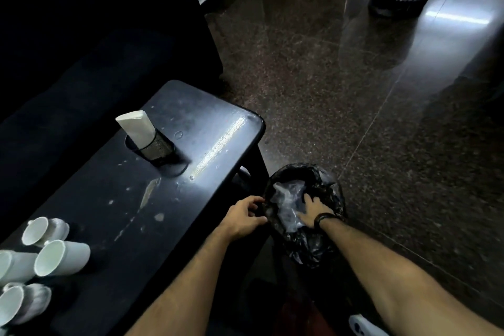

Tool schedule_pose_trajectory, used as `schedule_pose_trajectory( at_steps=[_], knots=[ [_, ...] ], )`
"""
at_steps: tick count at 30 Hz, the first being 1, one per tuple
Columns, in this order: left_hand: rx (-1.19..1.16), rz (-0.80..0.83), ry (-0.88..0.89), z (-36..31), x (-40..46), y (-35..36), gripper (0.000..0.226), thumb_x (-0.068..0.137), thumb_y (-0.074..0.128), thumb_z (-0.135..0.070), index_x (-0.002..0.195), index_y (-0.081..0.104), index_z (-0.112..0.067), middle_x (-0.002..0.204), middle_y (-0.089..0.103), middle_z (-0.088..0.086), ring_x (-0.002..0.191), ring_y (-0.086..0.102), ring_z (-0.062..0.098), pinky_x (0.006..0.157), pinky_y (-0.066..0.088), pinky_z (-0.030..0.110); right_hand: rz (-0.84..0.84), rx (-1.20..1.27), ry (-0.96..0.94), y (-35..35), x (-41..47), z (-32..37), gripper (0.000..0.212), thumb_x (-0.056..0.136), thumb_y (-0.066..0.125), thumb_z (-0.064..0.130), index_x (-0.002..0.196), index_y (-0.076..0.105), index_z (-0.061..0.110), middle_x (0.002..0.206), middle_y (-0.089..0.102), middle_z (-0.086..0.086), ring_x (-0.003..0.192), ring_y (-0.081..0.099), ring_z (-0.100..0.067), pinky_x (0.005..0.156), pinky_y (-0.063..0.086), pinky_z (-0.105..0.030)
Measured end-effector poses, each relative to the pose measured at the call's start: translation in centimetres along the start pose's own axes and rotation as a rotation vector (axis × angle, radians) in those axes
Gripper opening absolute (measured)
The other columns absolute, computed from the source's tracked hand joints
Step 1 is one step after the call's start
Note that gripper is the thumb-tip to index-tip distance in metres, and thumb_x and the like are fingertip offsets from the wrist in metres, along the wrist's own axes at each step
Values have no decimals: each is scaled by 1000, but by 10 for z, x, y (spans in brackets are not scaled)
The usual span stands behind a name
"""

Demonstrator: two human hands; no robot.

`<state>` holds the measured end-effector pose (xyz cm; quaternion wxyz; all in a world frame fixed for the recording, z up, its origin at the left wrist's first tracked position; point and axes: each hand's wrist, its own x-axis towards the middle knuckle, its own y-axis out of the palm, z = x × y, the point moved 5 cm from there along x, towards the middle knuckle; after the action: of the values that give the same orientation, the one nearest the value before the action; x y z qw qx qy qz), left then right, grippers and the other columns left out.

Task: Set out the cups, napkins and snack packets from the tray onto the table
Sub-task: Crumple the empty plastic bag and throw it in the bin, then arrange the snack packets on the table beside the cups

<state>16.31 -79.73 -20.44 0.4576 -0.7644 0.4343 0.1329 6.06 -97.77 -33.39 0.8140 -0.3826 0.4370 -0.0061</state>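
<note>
Both hands are down at the bin beside the bench (152, 199), not on the bench itself. Left hand (245, 217) has its grip curled on the rim of the black bin liner (308, 243), fingers pinching the plastic edge; right hand (311, 211) is spread flat, grip open, pressing on a clear crumpled plastic wrapper (286, 199) inside the bin, not clasping it as far as I can tell. Looks like the step is getting rid of packaging. To do it well: keep the left holding the liner edge taut so it doesn't slide in w/ the push, press the wrapper down w/ the palm rather than fingertips, then lift the right hand straight out so the plastic doesn't cling and come back up. Task things: white cups (61, 256) lie tipped on their sides in a cluster at the near-left corner of the bench; folded napkins (135, 125) stand in a black mesh holder (155, 148) mid-bench, well apart from the cups. No tray or snack packets visible. Cups probably want standing upright next.
</note>
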Motion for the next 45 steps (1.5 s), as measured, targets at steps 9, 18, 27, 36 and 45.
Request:
schedule_pose_trajectory(
  at_steps=[9,18,27,36,45],
  knots=[
    [26,8,29,-10,12,9,58,87,71,-25,141,51,-21,129,59,5,113,60,17,99,46,23,-3,-606,-303,40,13,33,52,99,43,13,149,29,12,155,24,-20,127,45,-42,102,44,-52],
    [21,8,25,16,21,19,52,88,70,-24,137,53,-25,128,59,1,114,59,14,93,43,17,341,-424,-34,68,45,9,45,98,43,18,141,46,4,146,47,-16,133,47,-31,109,40,-40],
    [70,1,6,11,13,2,55,89,70,-28,140,51,-25,128,59,2,112,58,14,96,44,21,-158,-496,-187,28,30,26,47,93,50,18,137,44,5,140,44,-17,128,43,-33,102,42,-42],
    [90,-199,89,-12,-26,-57,50,85,71,-23,133,57,-23,115,64,-1,109,63,17,89,42,17,-659,-416,-513,-83,-28,119,38,87,48,16,124,48,12,117,52,-11,105,52,-31,84,43,-39],
    [147,-512,55,36,-130,-149,59,89,65,-29,144,45,-22,147,48,0,134,47,21,112,37,38,-758,-251,-853,-114,-112,265,65,92,53,36,148,33,10,149,40,-12,135,40,-30,110,35,-41]
  ],
)
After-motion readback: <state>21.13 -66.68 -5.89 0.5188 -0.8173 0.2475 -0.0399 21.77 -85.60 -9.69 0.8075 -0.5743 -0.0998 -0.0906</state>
